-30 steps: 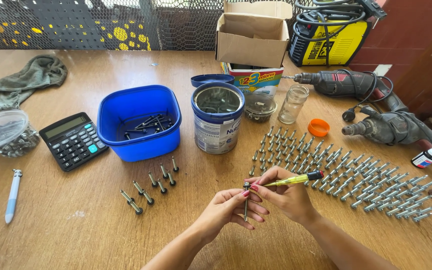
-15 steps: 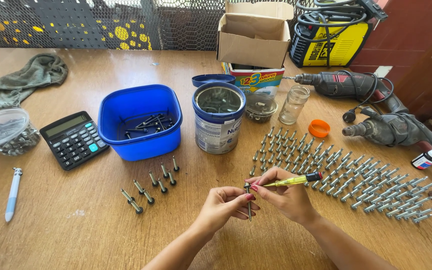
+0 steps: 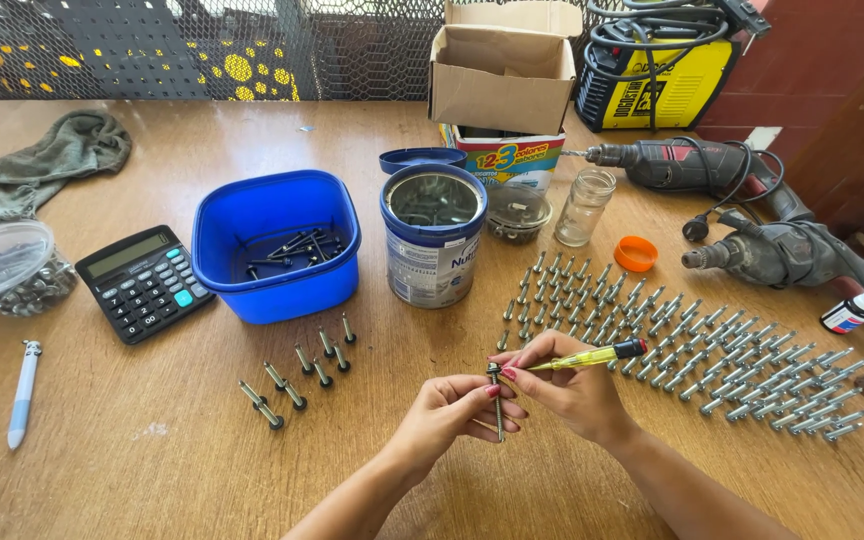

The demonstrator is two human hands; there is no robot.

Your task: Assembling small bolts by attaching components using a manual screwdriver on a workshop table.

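My left hand [image 3: 452, 410] pinches a long screw [image 3: 497, 405] held upright, head up, over the wooden table [image 3: 152, 470]. My right hand [image 3: 572, 385] touches the top of that screw with its fingertips and also grips a yellow tester screwdriver [image 3: 592, 356] that points right. To the right lie several rows of assembled screws [image 3: 712, 350]. To the left stand several loose screws [image 3: 302, 370] in front of a blue plastic tub [image 3: 274, 245] that holds more screws.
A metal tin [image 3: 432, 235] with a blue rim, a glass jar [image 3: 585, 206], an orange lid [image 3: 636, 254], a cardboard box [image 3: 502, 70], two power drills [image 3: 752, 215], a calculator [image 3: 144, 282], a clear screw container [image 3: 7, 268], a pen [image 3: 22, 392] and a green rag [image 3: 47, 160] surround the hands.
Both hands have stayed in place; the fingers shift slightly on the screw, which stays upright between them.
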